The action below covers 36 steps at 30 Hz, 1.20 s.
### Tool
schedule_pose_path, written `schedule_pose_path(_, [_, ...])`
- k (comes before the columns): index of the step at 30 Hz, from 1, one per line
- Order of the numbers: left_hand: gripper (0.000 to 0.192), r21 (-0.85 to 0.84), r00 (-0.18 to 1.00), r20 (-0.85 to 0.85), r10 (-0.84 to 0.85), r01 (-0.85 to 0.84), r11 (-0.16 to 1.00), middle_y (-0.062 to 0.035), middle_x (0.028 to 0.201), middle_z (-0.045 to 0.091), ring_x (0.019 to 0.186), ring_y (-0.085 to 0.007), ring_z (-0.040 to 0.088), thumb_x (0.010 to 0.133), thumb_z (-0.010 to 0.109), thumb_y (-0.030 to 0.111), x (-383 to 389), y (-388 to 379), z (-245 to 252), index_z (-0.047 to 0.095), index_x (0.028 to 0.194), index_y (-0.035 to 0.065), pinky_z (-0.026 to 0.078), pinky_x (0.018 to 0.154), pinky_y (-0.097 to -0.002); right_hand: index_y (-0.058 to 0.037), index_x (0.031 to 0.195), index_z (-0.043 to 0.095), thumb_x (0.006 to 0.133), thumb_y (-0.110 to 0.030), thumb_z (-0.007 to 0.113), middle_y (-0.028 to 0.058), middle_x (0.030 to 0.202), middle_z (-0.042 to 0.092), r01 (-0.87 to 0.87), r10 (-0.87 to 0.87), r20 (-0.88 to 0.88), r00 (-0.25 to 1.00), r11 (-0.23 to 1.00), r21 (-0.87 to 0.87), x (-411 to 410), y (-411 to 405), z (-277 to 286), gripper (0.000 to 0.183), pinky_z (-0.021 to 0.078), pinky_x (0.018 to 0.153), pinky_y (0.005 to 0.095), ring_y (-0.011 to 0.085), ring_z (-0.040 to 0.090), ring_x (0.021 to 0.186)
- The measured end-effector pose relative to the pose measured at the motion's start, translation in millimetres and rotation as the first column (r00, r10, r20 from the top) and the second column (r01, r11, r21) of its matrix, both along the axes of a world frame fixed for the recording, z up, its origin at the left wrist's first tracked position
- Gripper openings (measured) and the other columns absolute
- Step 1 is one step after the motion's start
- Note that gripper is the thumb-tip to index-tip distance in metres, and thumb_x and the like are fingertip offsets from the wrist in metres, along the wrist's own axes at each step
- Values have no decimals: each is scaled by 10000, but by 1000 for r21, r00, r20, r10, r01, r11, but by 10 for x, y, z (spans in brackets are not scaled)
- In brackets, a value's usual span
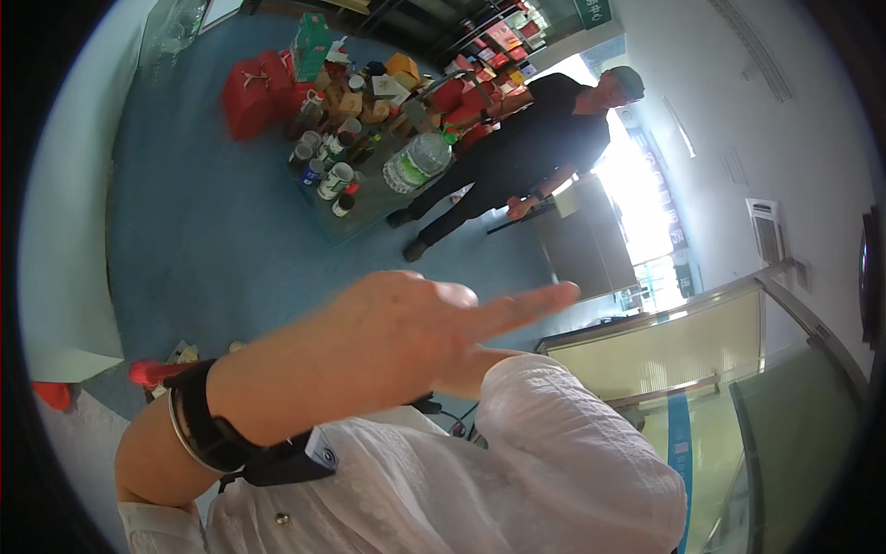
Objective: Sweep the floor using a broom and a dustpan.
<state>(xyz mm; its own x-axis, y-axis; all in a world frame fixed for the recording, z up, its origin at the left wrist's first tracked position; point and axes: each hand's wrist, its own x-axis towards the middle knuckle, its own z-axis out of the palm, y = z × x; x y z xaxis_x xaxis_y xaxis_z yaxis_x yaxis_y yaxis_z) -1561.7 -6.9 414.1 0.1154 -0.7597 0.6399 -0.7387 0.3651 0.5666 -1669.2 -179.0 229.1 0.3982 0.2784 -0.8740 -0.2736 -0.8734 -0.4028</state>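
Observation:
My left hand [415, 325] reaches across the front of my body, its index finger stretched out to the right. Nothing shows in its grip, though blur and the angle hide the other fingers. Around my left wrist is a black strap [211, 422] carrying a small camera device [297, 458], with a silver bangle [181, 433] beside it. My right arm bends inward in a white sleeve [581, 443]; its hand is hidden behind the left one. Beyond my hands stands a platform trolley [367, 215] bearing jars [336, 181], a large water bottle [418, 163] and several boxes.
A person in dark clothes [519, 149] stands beside the trolley, one hand near its handle. Red bags [257, 93] and a green box [311, 47] are at its far end. To the right are glass-panelled barriers [664, 343]; a pale wall block [69, 208] borders the left.

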Motion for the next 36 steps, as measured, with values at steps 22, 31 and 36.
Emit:
schedule_pose_path(22, [300,752,-80,-75,994,-659,4,-36,550,110,474,-128,139,658,416,-47,-984,3076,-4294,143,585,53,126,434,-301,-20,852,496,709,-128,468,107,620,517,3,-5,-34,999,999,-35,104,-75,-441,182,435,365,313,193,517,472])
schedule_pose_path(31, [284,765,-167,84,982,-621,-170,-18,558,76,466,-119,107,678,390,-55,-1129,2803,-3897,148,584,60,124,417,-284,-6,874,514,653,-50,460,131,616,528,-121,122,11,993,992,-22,236,-152,-639,232,426,335,323,229,531,464])
schedule_pose_path(36, [273,728,-27,-6,1000,-685,-14,-38,525,112,454,-134,130,664,412,-42,-1173,2898,-4029,169,568,40,134,412,-301,-8,838,513,667,-68,468,119,563,508,-115,116,56,992,993,-20,236,-135,-481,187,415,342,329,215,521,449])
